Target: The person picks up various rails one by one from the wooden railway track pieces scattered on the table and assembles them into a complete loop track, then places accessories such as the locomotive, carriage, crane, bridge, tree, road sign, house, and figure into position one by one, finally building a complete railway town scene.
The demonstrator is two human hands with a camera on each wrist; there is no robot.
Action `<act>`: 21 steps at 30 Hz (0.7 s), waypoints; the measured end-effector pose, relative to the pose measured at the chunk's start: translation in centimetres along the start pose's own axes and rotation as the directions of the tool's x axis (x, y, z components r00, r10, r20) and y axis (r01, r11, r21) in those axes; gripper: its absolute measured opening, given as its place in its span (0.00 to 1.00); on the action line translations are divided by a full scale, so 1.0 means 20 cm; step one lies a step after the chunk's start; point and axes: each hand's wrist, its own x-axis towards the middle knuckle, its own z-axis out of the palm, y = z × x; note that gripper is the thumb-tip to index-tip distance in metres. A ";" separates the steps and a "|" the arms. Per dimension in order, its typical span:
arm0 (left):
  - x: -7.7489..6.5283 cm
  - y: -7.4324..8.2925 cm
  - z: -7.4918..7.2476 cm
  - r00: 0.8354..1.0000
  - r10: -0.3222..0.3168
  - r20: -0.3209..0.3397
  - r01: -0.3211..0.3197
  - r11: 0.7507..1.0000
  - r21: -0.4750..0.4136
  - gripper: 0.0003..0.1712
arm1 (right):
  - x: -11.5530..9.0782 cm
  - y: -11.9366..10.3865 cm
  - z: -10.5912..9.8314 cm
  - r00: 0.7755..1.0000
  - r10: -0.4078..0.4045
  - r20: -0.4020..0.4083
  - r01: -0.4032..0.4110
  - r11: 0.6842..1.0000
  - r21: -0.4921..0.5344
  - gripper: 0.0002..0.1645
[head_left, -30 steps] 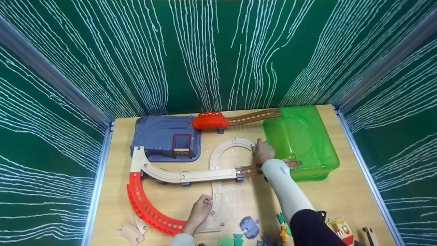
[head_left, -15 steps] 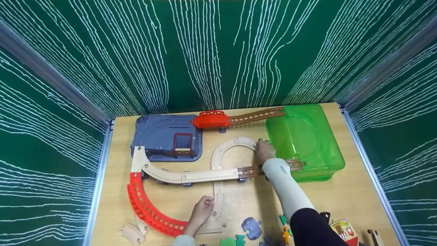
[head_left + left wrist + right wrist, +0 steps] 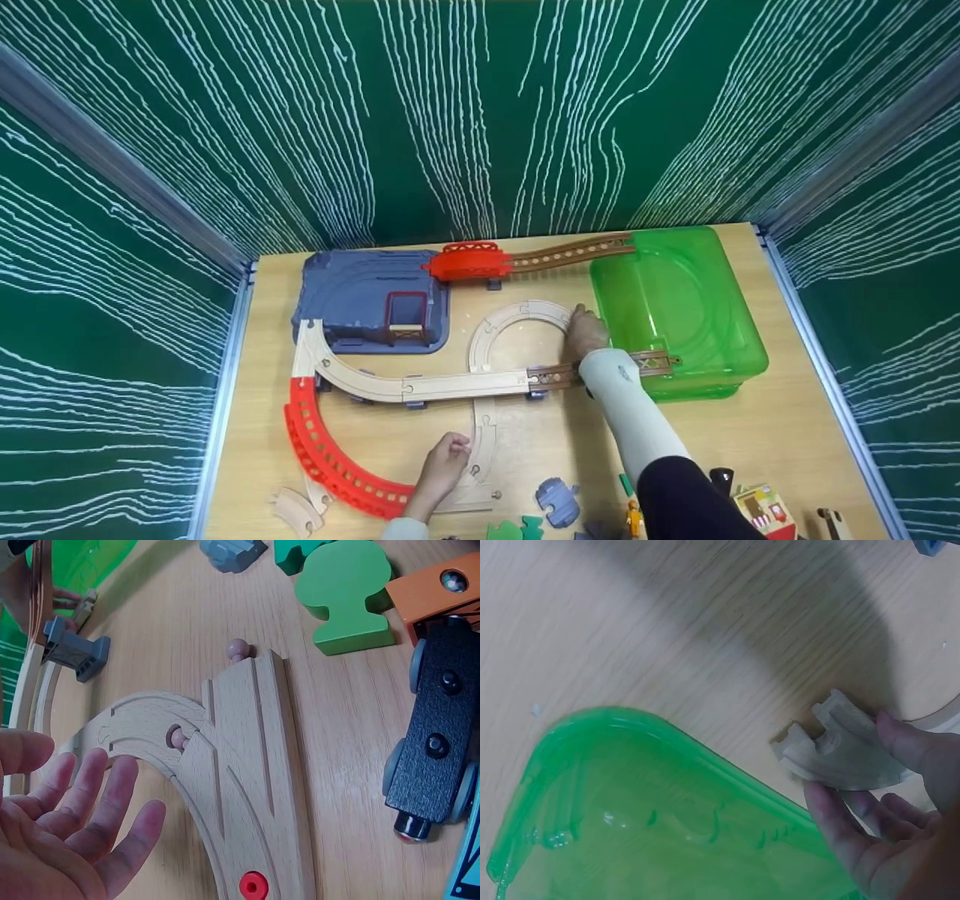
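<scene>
My right hand pinches a curved wooden track piece between thumb and fingers. In the head view it sits at the right end of a curved wooden track loop, close beside the green translucent box. The piece's notched end points away from the hand in the right wrist view. My left hand holds nothing, its fingers loosely extended with the palm showing. It hovers beside a wooden switch track with a red insert, which meets a curved wooden piece at a peg joint.
A raised wooden track crosses over the loop. A grey-blue rock base, a red bridge and a red curved track surround it. Near the front lie a green tree and a black train car.
The head view has shifted slightly, carrying the scene a little to the right. My right hand stays at the loop's end, and my left hand keeps its place by the switch track.
</scene>
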 end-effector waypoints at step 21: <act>-0.14 0.02 -0.08 0.998 0.013 -0.055 -0.016 0.998 -0.062 0.12 | -0.38 0.03 -0.51 0.917 -0.358 -0.177 0.397 0.869 0.295 0.22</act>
